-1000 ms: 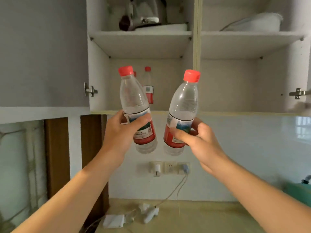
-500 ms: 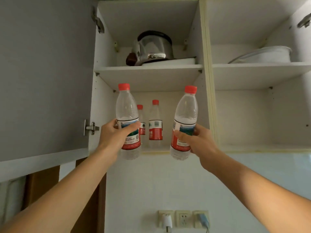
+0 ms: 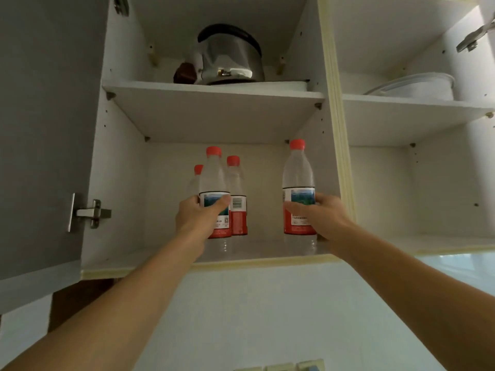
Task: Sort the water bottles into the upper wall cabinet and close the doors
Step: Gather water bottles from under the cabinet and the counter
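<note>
Head view: left hand (image 3: 199, 216) grasps a bottle (image 3: 215, 194) on the cabinet (image 3: 203, 259) floor; right hand (image 3: 322, 216) grasps another bottle (image 3: 298, 183) beside the divider (image 3: 330, 129). Just behind the left hand stand two more bottles (image 3: 237, 199). Above both, a kettle (image 3: 230, 58). Red labels carry print too small to read.
</note>
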